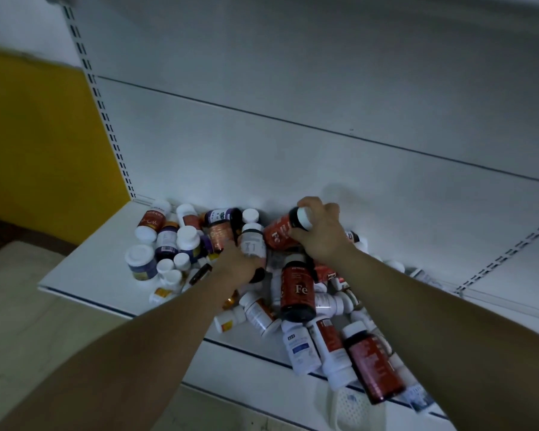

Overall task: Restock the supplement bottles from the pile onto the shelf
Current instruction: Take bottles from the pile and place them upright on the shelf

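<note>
Yellow wall (38,144): fills the far left, beside the slotted white upright (106,119) of the shelving.
Shelf (87,269): white, flat, with a dark-lined near edge; its left part is bare.
Standing bottles (168,244): a small group upright at the left of the shelf, white caps up, some with purple labels, one red-labelled bottle (150,220) at the far left corner.
Left hand (241,264): reaches into the middle of the heap, fingers buried among bottles beside a white bottle (253,241); whether it grips anything cannot be told.
Pile (308,309): bottles lie tumbled on their sides across the shelf's middle and right, white, amber and red, spilling to the near edge.
Fe bottle (297,289): red label, dark cap, lying in the heap between the two forearms.
Right hand (319,231): fingers curled round the capped end of a red bottle (277,233), white-topped, tilted on its side at the far side of the pile.
White basket (352,405): perforated, below the near edge at right.
</note>
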Available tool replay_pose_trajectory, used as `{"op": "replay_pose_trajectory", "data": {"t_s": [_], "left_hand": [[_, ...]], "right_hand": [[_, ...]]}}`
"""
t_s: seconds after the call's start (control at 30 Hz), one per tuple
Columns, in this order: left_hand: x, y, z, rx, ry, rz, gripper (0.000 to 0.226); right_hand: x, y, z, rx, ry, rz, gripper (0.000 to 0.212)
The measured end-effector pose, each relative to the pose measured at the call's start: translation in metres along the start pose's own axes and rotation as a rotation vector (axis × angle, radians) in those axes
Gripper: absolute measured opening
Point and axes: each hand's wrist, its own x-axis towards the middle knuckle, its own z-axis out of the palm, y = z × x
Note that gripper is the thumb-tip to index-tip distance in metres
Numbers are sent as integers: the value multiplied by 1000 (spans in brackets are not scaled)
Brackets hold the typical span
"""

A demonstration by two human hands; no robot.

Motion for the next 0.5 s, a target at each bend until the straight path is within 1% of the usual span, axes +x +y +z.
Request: {"op": "replay_pose_trajectory", "data": {"t_s": [0.07, 0.13, 0.2, 0.27, 0.33, 0.4, 0.5], "left_hand": [[-7, 5, -7, -194, -31, -35, 55], [-20, 10, -18, -376, -82, -73, 45], [-36, 14, -34, -528, -155, -102, 37], [-54, 17, -52, -653, -233, -112, 33], [-74, 18, -71, -724, -322, -91, 33], [-93, 16, -89, -755, -393, -61, 38], [-116, 10, -118, -849, -511, -47, 46]], "right_hand": [[-2, -10, -8, 81, 79, -9, 51], [-8, -23, -18, 185, 122, 20, 55], [-18, -38, -26, 275, 176, 47, 59], [-31, -54, -32, 311, 217, 57, 58], [-47, -71, -34, 349, 205, 95, 64], [-65, -89, -32, 393, 202, 128, 72], [-97, -121, -28, 477, 270, 188, 69]]}}
